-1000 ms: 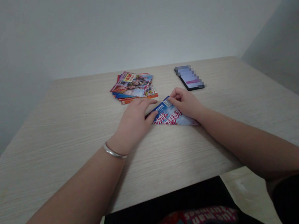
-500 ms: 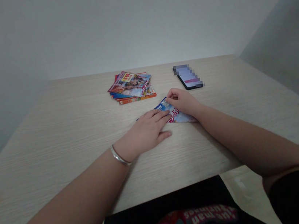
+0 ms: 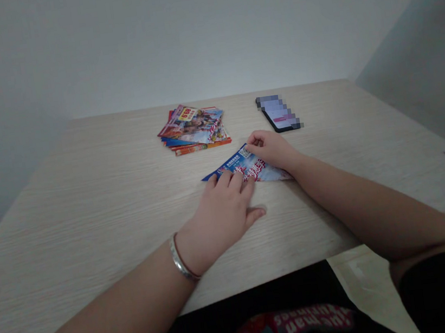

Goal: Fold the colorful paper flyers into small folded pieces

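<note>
Blue printed leaflet [image 3: 242, 166] lies flat on the pale wood-grain table [image 3: 101, 215], near the middle. I have my left hand [image 3: 219, 219] open, its fingertips [image 3: 224, 180] pressing down on the leaflet, with a silver bangle [image 3: 180, 258] on the wrist. My right hand [image 3: 272, 150] is curled, gripping the leaflet's far edge beside a QR code [image 3: 245, 152]. Farther off, a stack of brochures [image 3: 193, 129] sits left of a smartphone [image 3: 279, 112].

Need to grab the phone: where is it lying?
In the head view, the smartphone lies face up near the far edge of the table, right of the stack of leaflets and just beyond the right hand.
</note>
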{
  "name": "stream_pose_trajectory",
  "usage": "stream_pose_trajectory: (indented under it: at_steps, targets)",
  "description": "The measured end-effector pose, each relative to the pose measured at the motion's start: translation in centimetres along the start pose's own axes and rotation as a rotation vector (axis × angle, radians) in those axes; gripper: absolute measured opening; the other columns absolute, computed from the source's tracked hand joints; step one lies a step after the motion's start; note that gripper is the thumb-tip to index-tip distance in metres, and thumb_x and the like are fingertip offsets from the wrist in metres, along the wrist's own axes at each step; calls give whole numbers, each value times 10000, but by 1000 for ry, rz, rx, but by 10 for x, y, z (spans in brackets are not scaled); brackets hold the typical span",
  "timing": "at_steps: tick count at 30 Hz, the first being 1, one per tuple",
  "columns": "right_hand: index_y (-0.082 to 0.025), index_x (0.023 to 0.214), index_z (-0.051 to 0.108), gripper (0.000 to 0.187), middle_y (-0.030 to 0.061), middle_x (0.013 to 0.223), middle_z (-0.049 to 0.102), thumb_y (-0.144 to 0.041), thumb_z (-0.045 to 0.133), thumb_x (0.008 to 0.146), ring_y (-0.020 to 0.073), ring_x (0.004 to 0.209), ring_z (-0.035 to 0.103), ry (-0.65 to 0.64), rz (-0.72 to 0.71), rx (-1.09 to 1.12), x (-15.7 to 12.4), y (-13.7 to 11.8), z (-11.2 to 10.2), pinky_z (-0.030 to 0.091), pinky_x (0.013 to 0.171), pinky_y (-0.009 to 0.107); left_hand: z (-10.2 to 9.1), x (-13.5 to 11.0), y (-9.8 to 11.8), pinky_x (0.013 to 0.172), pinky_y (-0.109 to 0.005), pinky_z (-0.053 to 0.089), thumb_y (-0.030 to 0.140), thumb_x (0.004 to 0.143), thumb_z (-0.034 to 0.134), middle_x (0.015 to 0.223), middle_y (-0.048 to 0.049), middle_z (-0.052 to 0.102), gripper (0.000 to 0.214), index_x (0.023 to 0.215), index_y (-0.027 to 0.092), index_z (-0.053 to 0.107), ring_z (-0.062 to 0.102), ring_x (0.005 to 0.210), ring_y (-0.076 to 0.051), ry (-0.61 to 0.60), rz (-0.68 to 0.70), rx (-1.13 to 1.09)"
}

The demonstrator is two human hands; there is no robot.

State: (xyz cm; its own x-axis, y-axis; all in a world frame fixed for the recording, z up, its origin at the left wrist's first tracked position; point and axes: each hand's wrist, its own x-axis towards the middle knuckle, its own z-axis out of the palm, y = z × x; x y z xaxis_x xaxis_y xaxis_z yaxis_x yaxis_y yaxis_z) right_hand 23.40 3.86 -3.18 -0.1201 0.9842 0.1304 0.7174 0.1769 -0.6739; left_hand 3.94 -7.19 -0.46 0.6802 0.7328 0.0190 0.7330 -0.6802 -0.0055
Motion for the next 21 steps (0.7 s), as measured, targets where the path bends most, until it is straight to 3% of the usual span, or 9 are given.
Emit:
stream_pose_trajectory:
  at_steps: [13,21]
  targets:
    - [-222,765,621,121,-7,723,636,-254,651,878,158,670,535,50,10,26,3,2,0,402,670,313,-4,2,12,905,-552,538,542,1034,510,1272,-204,650,538,1464,227,586,602,1168,-410,-34,-178,42]
    - [-221,764,619,128,-14,702,618,-257,658,881,155,657,520,49,-1,30,4,3,0,402,671,315,-4,-1,17,849,-553,548,527,1037,492,1230,-227,656,515,1407,186,601,611,1155,-438,-20,-225,67]
